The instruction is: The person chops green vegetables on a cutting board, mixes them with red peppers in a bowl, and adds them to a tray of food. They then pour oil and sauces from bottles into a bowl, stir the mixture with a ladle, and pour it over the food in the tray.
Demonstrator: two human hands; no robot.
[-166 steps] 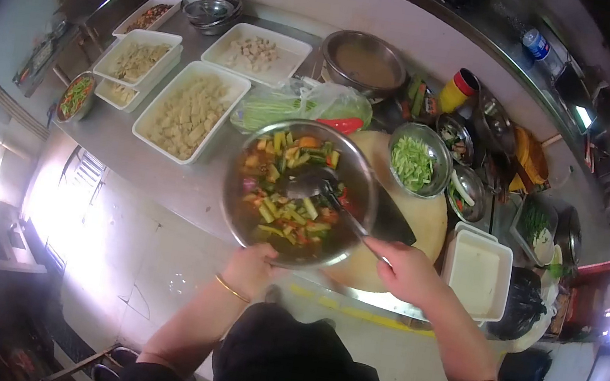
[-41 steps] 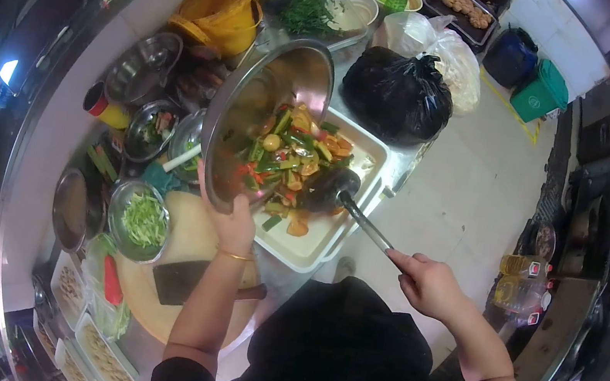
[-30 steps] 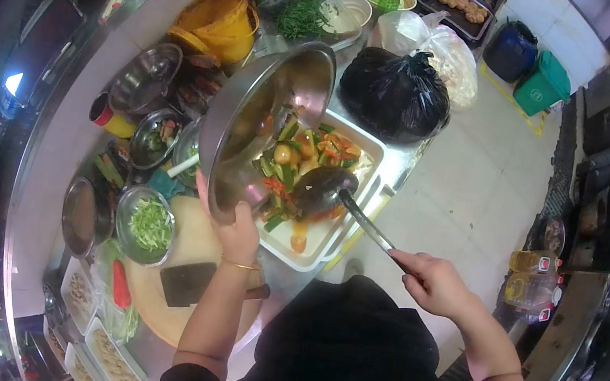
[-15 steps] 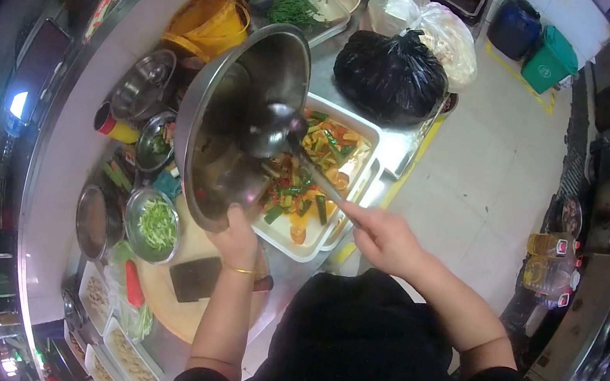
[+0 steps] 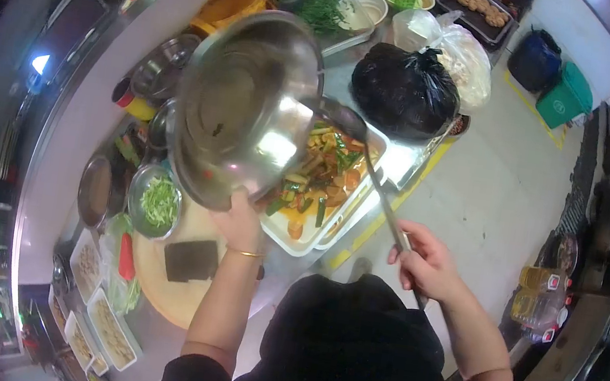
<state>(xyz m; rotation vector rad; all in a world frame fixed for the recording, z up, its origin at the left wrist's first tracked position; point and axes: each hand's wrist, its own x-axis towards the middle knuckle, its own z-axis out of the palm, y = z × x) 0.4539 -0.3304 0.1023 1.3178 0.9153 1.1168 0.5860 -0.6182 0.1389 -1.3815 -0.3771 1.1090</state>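
Observation:
My left hand [image 5: 239, 226] grips the near rim of a large steel bowl [image 5: 230, 110], tilted, with only small scraps showing inside. In my right hand [image 5: 425, 266] is the long handle of a ladle [image 5: 384, 195]. The ladle's head sits by the bowl's right rim, above a white tray [image 5: 294, 247]. Cooked vegetable pieces [image 5: 322, 181] in orange sauce lie in the tray, partly hidden by the bowl. Below my left hand, a dark cleaver blade [image 5: 191, 260] rests on a round cutting board [image 5: 151, 290].
A steel bowl of shredded greens [image 5: 159, 205] stands left of the board, near a red pepper [image 5: 127, 257]. Behind the tray sits a tied black bag [image 5: 405, 91]. White trays [image 5: 115, 331] fill the front left. Oil bottles [image 5: 540, 301] stand at the right.
The ladle has come out of the bowl to the right, and my right hand has moved right and down. The bowl has turned, showing more of its inside.

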